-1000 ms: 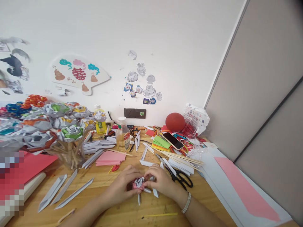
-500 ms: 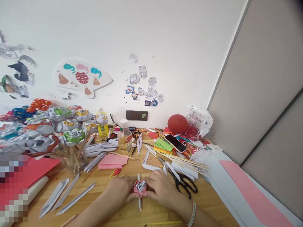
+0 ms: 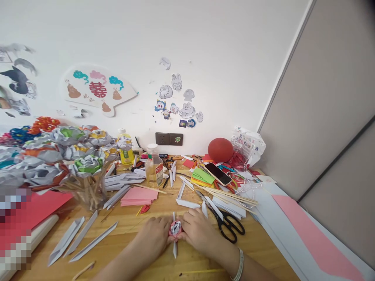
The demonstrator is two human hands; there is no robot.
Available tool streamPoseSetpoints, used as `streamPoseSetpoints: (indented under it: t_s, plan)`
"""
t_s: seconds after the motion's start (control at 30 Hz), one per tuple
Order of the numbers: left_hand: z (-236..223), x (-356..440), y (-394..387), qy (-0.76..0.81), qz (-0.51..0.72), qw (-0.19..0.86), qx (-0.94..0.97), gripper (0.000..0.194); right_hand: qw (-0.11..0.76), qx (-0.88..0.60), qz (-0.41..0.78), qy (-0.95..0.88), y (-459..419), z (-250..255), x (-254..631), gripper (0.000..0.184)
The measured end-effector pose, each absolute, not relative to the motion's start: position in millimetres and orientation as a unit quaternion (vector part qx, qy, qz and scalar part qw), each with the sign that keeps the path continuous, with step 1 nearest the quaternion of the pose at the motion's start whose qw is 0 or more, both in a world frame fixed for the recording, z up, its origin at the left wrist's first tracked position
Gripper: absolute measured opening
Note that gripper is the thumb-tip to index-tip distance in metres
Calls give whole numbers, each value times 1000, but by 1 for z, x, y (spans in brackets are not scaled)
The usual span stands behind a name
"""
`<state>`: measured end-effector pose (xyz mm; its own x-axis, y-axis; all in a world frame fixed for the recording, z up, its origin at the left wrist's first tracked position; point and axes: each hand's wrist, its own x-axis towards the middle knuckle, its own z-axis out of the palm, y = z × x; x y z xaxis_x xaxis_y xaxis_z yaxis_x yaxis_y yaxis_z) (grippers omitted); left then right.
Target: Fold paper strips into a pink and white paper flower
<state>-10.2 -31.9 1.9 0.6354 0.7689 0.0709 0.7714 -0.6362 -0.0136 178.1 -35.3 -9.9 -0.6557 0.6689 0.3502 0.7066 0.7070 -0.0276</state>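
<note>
Both hands meet over the wooden table (image 3: 140,234) near its front edge. Between them is a small pink-and-white folded paper flower (image 3: 175,228), with a white folded strip (image 3: 174,248) poking out below it and another above. My left hand (image 3: 154,238) pinches the flower from the left with curled fingers. From the right, my right hand (image 3: 199,233) pinches it as well; a bracelet sits on that wrist. Black scissors (image 3: 227,224) lie just right of my right hand.
White folded strips (image 3: 84,238) lie at front left, a pink paper stack (image 3: 137,196) and glue bottle (image 3: 154,170) sit behind my hands. Paper flowers on sticks (image 3: 58,156) fill the left. A phone (image 3: 217,173), red ball (image 3: 220,150), skewers and coloured paper crowd the right.
My hands have drawn closer together around the paper flower and turned it slightly; the white strip now points straight down from it. The camera view shifted a little.
</note>
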Motion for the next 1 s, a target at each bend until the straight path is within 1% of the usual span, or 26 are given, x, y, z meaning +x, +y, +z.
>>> streamPoseSetpoints:
  t_s: [0.17,0.3,0.4,0.5,0.57,0.6,0.63,0.7,0.77,0.83,0.9,1.0]
  plan:
    - [2,-10,-31,-441,-39,-18,-896,33,170,-385,-53,-906,-34,-12,176,27]
    - [-6,-11,-28,-446,-61,-32,-892,28,169,-387,-64,-904,-33,-15,171,30]
    - [-8,-18,-20,-437,-84,-41,-894,29,170,-390,-59,-903,-33,-10,172,34]
    - [-1,-29,-10,-402,-116,-48,-907,32,209,-416,-47,-884,-31,2,183,31]
    - [8,-35,-8,-364,-142,-59,-918,30,255,-457,-39,-851,-28,11,194,19]
    - [12,-36,-9,-358,-149,-61,-920,31,274,-486,-32,-829,-26,15,200,18]
    - [15,-36,-11,-366,-155,-62,-916,32,285,-508,-22,-813,-24,19,205,22]
    - [19,-31,-18,-403,-166,-66,-898,33,288,-527,-6,-799,-21,24,211,28]
    - [18,-22,-26,-437,-170,-74,-880,34,277,-518,15,-809,-21,25,213,28]
    - [15,-14,-31,-465,-163,-82,-867,32,251,-489,29,-835,-23,24,213,22]
    - [12,-9,-32,-480,-162,-97,-857,27,213,-454,23,-865,-25,22,212,14]
    - [11,-10,-28,-465,-190,-113,-857,25,158,-417,3,-895,-25,19,215,7]
